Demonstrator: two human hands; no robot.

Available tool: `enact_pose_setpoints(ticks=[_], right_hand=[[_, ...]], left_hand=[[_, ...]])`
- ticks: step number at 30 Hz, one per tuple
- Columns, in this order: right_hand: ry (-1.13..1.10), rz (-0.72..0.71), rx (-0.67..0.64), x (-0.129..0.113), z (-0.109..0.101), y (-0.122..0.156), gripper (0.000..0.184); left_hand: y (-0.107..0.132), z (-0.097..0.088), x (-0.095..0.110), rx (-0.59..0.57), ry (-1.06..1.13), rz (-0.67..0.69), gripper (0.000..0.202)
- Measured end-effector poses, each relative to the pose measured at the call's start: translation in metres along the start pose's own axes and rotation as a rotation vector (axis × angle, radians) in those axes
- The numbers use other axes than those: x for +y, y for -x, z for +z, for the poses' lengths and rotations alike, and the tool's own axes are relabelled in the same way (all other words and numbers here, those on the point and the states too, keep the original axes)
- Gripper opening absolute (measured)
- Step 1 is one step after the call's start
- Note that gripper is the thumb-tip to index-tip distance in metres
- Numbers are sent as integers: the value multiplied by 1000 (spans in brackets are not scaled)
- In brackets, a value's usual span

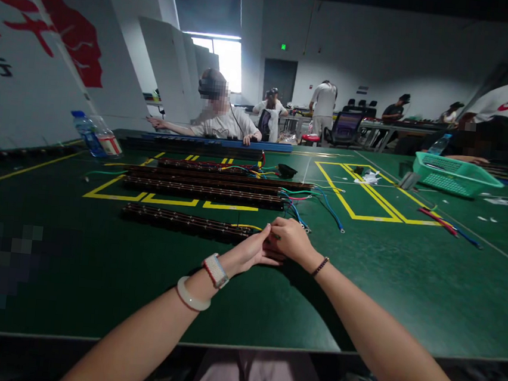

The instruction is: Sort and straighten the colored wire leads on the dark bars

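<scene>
Green surface [93,277]: one dark strip bundle [183,221] lies nearest, one yellow wire [244,226] at its right end. Left hand [252,251] and right hand [292,239] meet there; cannot tell whether fingers clamp the wire.

Daylight glares through the window [230,62] facing me, and right of it a dark door [279,84] sits beneath a glowing green sign [283,47]. Left of the window stands a pale wall [78,36] bearing red shapes; an office chair [348,128] stands well to the window's right.
</scene>
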State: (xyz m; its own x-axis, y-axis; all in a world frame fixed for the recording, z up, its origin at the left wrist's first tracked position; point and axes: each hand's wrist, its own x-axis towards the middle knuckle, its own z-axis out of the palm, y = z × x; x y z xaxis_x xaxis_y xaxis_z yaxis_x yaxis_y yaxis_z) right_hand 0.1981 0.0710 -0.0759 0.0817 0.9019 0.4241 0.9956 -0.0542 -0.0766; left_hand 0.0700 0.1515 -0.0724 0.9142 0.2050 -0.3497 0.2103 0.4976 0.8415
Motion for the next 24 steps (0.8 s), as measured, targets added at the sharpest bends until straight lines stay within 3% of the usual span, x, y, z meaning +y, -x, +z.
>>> enact_pose_setpoints(ticks=[3,6,9,17,24], right_hand=[[192,-131,6,-6,-5,0,19],[293,-273,-45,-9,-10,0,17],[254,-339,-107,-8,-13,-1,21],[-128,-305,-116,11,-24,-4,23],[-258,-111,-78,23,-21,-3,25]], left_hand=[[-5,6,-4,102,249,135,31],[-8,10,-6,156,393,146,30],[-9,10,-8,207,473,127,31],[-8,5,-11,142,405,148,34],[-2,6,-9,90,312,65,47]])
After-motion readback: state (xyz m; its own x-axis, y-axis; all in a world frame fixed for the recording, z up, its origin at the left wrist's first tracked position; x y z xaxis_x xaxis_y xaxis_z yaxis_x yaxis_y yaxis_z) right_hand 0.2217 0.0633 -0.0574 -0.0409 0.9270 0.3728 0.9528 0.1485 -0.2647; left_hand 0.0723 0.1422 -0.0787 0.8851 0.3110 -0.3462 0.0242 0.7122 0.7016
